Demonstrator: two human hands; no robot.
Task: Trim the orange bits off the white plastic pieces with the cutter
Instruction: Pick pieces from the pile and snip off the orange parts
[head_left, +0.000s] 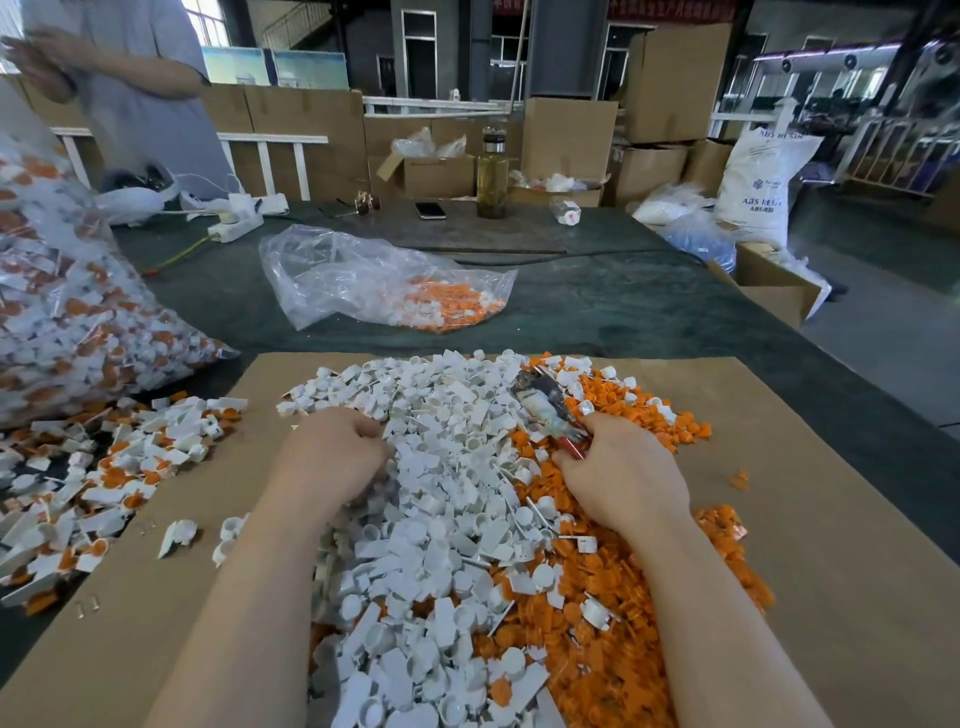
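- Bare forearms reach in from the near edge of the brown cardboard sheet (810, 447) that covers the dark green surface (597, 306); between them lies a deep heap of trimmed white plastic pieces (441, 519).
- Left hand (332, 457): its grip is curled into the white heap, knuckles up. Whether it holds a piece I cannot tell, since the fingertips are buried.
- Right hand (623, 473): its grip is wrapped round the red handle of the worn grey metal cutter (545, 402), whose head points toward the far edge of the cardboard, lying over the seam between white pieces and the loose orange plastic offcuts (649, 582) on the right side.
- Untrimmed white-and-orange pieces (119, 467) lie spread at the left edge of the cardboard, spilling from a large clear plastic bag (78, 312) at the far left of the surface.
- Risk: the left grip digs in finished stock, so it may likely pull up a piece already trimmed and waste a cut.
- Risk: white and orange heaps touch along a ragged line; a sweep of either forearm could mix offcuts back into clean pieces.
- Risk: the cutter head rests amid loose bits, so lifting it may scatter them, and closing it near the left fingers could nip them.
- Risk: pieces near the left edge could slide off the cardboard.
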